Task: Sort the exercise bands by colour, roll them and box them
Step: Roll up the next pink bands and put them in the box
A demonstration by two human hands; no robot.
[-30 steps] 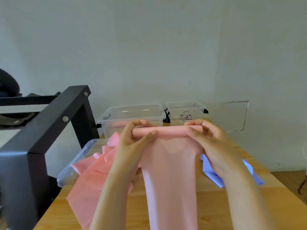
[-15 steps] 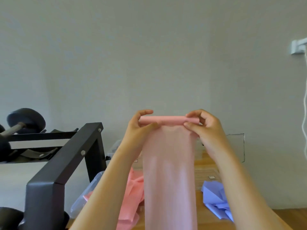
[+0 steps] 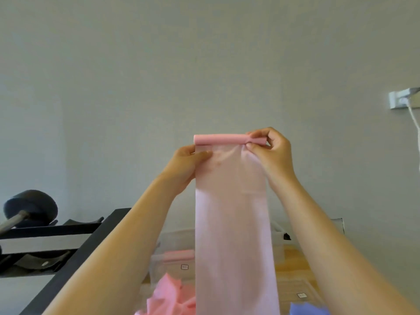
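Band (image 3: pixel 234 223), pink and thin enough to be letting light through, is hanging in front of the wall (image 3: pixel 204 64) as a long flat strip. Its top end is wound into a tight roll (image 3: pixel 218 140) and its lower end is running out of the bottom of the view. The right hand (image 3: pixel 272 153) is pinching the roll's right end, thumb and fingertips clamped together on it, probably to stop the turns from slackening. The left hand (image 3: pixel 187 161) is sitting just below the roll's left end, thumb and fingers closed on the edge of the flat strip rather than on the roll itself. That hold looks to be pulling the strip taut and square so the next turn goes on even. Holding it high is letting the band's own weight smooth the loose length. The rolling is looking barely begun, with most of the strip unwound. Below, a pile (image 3: pixel 172 296) of more pink bands is lying on the table (image 3: pixel 291 262), with a blue band (image 3: pixel 309 310) at the lower right. Behind them a clear box (image 3: pixel 175 242) is holding what seems to be a rolled band (image 3: pixel 179 255), also pink. A black rack (image 3: pixel 75 253) with a dumbbell (image 3: pixel 29 208) is standing to the left, and a socket (image 3: pixel 401 100) is showing on the wall at right.
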